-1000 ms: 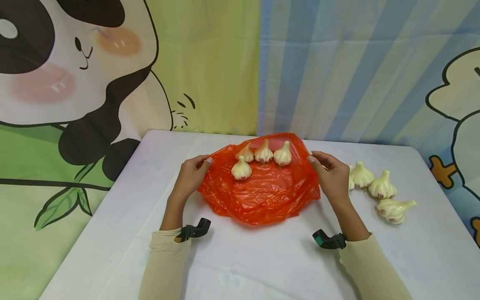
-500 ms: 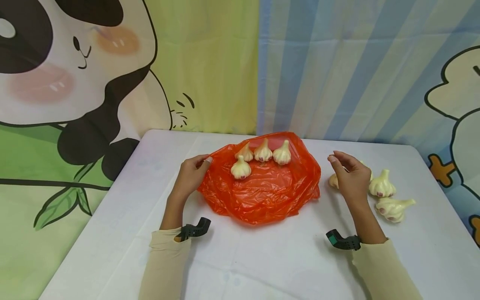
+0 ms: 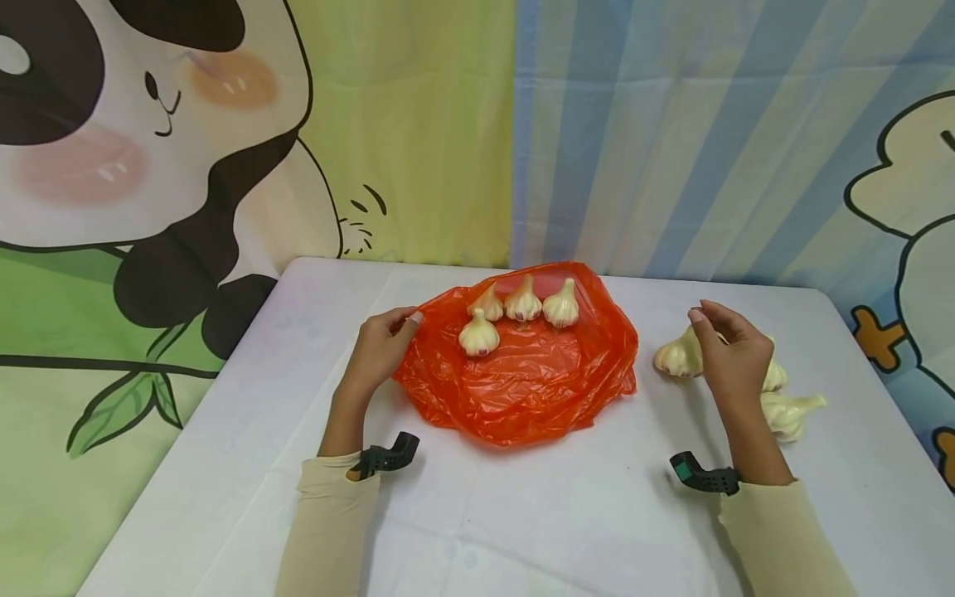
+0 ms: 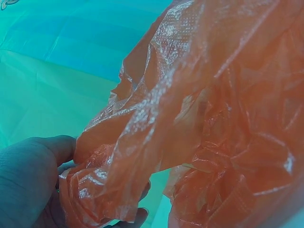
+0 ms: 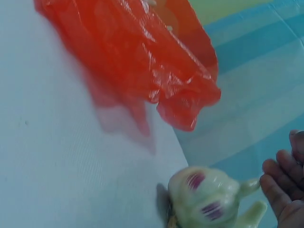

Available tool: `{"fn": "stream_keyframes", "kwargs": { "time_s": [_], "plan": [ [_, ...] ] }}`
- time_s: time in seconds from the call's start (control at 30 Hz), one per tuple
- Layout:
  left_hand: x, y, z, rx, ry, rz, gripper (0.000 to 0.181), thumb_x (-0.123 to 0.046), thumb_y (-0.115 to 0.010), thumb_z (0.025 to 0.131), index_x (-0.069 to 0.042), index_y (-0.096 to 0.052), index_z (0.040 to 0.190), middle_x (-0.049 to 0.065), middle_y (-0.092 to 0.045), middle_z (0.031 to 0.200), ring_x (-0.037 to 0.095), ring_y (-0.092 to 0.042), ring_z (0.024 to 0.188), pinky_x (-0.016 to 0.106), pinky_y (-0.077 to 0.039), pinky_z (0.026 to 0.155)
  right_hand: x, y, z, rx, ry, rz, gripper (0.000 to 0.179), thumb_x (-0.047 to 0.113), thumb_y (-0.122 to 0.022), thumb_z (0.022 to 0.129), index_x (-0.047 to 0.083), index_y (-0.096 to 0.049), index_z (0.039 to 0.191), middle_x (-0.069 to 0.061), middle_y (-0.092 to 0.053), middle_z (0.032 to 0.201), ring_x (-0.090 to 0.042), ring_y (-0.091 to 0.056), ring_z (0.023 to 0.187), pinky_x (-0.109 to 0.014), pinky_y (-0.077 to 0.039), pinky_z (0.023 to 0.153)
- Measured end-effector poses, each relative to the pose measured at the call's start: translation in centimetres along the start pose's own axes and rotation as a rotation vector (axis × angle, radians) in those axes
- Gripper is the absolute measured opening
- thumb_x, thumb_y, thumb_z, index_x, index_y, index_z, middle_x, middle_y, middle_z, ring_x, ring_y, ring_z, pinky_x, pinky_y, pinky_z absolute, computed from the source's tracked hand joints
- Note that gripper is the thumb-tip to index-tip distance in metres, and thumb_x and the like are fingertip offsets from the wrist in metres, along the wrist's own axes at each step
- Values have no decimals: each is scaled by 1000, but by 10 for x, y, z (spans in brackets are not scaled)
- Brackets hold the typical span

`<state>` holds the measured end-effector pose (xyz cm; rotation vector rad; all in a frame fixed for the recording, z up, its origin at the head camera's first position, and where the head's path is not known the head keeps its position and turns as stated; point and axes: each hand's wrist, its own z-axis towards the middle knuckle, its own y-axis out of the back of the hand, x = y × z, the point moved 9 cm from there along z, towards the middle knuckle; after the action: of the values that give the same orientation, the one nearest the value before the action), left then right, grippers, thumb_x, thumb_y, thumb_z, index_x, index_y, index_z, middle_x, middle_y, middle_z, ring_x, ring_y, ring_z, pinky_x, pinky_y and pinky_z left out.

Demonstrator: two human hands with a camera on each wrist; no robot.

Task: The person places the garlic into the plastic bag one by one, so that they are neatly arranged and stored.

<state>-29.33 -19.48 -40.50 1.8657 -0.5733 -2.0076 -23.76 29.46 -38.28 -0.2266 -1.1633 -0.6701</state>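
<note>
A red plastic bag (image 3: 522,394) lies spread with its mouth wide on the table. Several garlic bulbs (image 3: 561,305) sit inside, toward its far side. My left hand (image 3: 379,356) pinches the bag's left rim between thumb and fingers; crinkled film fills most of the left wrist view. To the right of the bag, my right hand (image 3: 734,365) hovers over a loose group of garlic bulbs (image 3: 677,356), holding nothing, its fingers loosely bent. In the right wrist view, those fingers are close to the stem of a purple-marked garlic bulb (image 5: 204,194). The hand partly hides the group.
A white-covered table (image 3: 477,522) bears everything, with a printed cloth (image 3: 418,124) hanging behind its far edge. One garlic bulb (image 3: 789,414) lies on its side at the right of the group. Each wrist wears a black camera mount (image 3: 391,454).
My right hand has let go of the bag's right rim and moved right, over the loose garlic. The left hand keeps its pinch on the bag, which has barely shifted.
</note>
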Motion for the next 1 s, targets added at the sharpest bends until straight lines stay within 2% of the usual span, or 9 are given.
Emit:
{"fn": "stream_keyframes", "kwargs": {
  "time_s": [0.23, 0.37, 0.5, 0.77, 0.9, 1.0],
  "plan": [
    [1, -1, 2, -2, 4, 4, 44, -39, -51, 101, -9, -62, 131, 9, -65, 114, 23, -60, 95, 38, -54, 81, -4, 7, 1, -19, 51, 15, 26, 6, -71, 88, -7, -69, 111, 9, -70, 95, -2, -65, 90, -12, -48, 79],
    [0, -1, 1, 0, 1, 2, 43, -38, -51, 101, -9, -62, 131, 9, -64, 114, 23, -60, 96, 39, -54, 81, -11, 7, 3, -10, 10, 64, 26, 2, -69, 88, -10, -68, 112, 7, -71, 95, -3, -65, 91, -12, -48, 80],
    [-1, -1, 0, 2, -1, 4, 42, -37, -51, 101, -9, -62, 131, 9, -65, 114, 23, -60, 96, 39, -54, 81, -17, 6, 3, 4, -51, 84, 27, 1, -71, 86, -6, -69, 113, 6, -70, 95, -5, -64, 91, -12, -48, 80],
    [-1, -1, 0, 6, -4, 2, 43, -37, -51, 101, -8, -62, 131, 9, -65, 114, 23, -60, 96, 38, -54, 81, -21, -2, -1, 100, -99, -28, 31, 5, -71, 87, -3, -67, 118, 8, -67, 96, -1, -62, 87, -9, -46, 77],
    [-1, -2, 0, 7, -6, 2, 44, -38, -51, 101, -8, -62, 131, 9, -65, 115, 23, -60, 97, 39, -54, 82, -34, -7, -4, 158, -172, -94, 39, 13, -71, 89, 0, -63, 125, 16, -64, 95, 4, -60, 87, -7, -45, 74],
    [0, -1, 0, 5, -6, 5, 43, -37, -51, 101, -8, -62, 131, 9, -65, 114, 23, -60, 97, 40, -54, 82, -39, -11, -5, 206, -176, -165, 45, 21, -70, 91, 0, -61, 129, 19, -63, 94, 6, -59, 87, -7, -44, 74]
  ]
}}
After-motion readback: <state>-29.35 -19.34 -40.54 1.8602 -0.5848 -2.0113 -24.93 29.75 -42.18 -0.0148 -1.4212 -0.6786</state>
